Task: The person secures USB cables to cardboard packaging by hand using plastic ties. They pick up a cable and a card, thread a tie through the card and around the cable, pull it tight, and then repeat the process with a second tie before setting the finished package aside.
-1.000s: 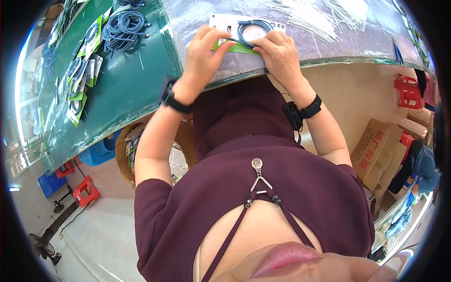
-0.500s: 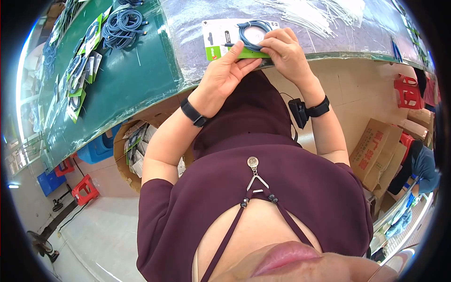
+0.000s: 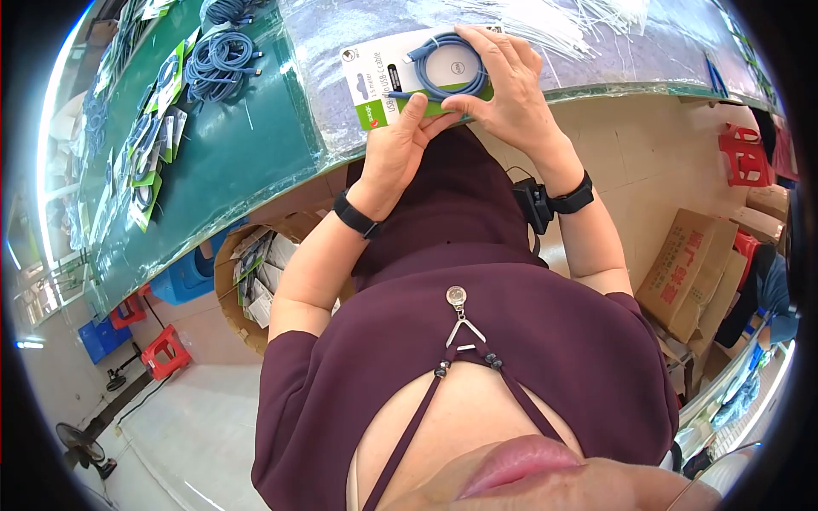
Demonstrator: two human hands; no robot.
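Note:
A white and green packaging card [image 3: 366, 85], printed "USB-C cable", lies tilted at the table's front edge. On its face rests a coiled blue USB cable [image 3: 423, 53], its plug pointing left. My left hand [image 3: 394, 153] grips the card's lower edge, thumb on top by the cable's lower end and fingers underneath. My right hand [image 3: 515, 98] is closed around the coil's right side, fingers at the top and thumb at the bottom, pressing it to the card. The card's right end is partly hidden by this hand.
Coiled blue cables [image 3: 220, 68] and carded cables [image 3: 158, 128] lie on the green mat [image 3: 247, 157] at left. White ties [image 3: 554, 30] are spread at the back. Below stand an open carton of cards [image 3: 228, 289], red stools [image 3: 166, 351] and a brown box [image 3: 686, 260].
The card has shifted left and a little toward me. My right hand has spread from a pinch to span the coil; the cable's plug now shows at the upper left.

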